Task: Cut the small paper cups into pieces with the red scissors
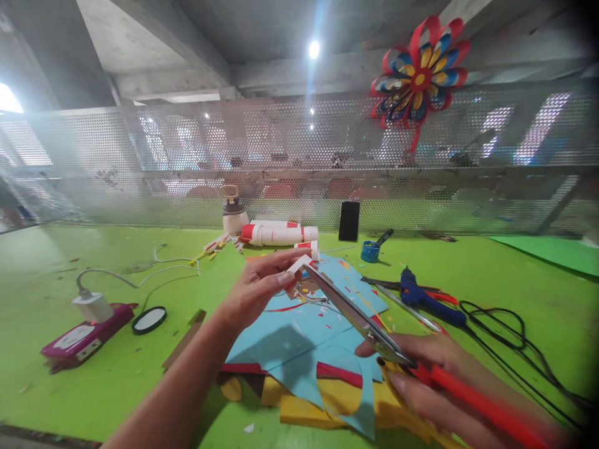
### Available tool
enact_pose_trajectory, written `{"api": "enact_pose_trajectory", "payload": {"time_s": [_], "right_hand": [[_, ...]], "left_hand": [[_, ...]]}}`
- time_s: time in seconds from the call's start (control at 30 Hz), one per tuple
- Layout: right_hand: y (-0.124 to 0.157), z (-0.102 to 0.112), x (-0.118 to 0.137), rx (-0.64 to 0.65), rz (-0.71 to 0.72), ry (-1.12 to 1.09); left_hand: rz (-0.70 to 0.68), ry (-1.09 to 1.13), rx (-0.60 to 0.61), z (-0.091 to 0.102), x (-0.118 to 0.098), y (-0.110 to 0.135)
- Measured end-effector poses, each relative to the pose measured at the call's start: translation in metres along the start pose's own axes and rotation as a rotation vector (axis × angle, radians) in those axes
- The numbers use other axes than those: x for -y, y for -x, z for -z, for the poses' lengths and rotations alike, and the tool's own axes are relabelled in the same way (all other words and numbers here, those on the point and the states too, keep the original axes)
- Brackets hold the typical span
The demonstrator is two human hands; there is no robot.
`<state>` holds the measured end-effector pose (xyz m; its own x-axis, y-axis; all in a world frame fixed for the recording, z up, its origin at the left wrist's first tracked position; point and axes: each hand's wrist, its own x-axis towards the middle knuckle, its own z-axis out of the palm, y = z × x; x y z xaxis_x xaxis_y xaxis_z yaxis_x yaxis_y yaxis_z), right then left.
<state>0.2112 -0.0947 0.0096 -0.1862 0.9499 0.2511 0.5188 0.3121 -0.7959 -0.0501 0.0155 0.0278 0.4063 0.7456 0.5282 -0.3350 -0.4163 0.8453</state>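
Between the thumb and fingers of my left hand (248, 290) is a small white piece of paper (299, 264). My right hand (433, 374) grips a pair of scissors (358, 318) with red handles. The blade tips reach the paper's right edge; whether they cut into it I cannot tell. Under both hands lie light blue paper sheets (281, 340) strewn with small red, white and yellow scraps. Yellow paper pieces (304, 415) and a dark red strip show at their near edge.
White-and-red paper cups (278, 235) lie behind, beside a bottle (234, 219). A phone (349, 221) stands near a blue jar (369, 252). To the right is a blue glue gun (421, 299) with a black cord; leftward, a purple power strip (88, 337) holds a white charger.
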Motion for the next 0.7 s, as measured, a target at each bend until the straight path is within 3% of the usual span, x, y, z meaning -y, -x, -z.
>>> {"api": "enact_pose_trajectory", "payload": {"time_s": [0.13, 0.47, 0.7], "right_hand": [[-0.013, 0.004, 0.013, 0.110, 0.080, 0.018], [-0.023, 0.002, 0.008, 0.210, 0.139, 0.279], [-0.007, 0.004, 0.012, 0.001, 0.066, 0.028]], "left_hand": [[0.008, -0.032, -0.007, 0.001, -0.001, -0.001], [0.145, 0.107, -0.094, 0.002, 0.000, -0.001], [0.083, 0.221, -0.096, 0.003, 0.000, -0.003]]}}
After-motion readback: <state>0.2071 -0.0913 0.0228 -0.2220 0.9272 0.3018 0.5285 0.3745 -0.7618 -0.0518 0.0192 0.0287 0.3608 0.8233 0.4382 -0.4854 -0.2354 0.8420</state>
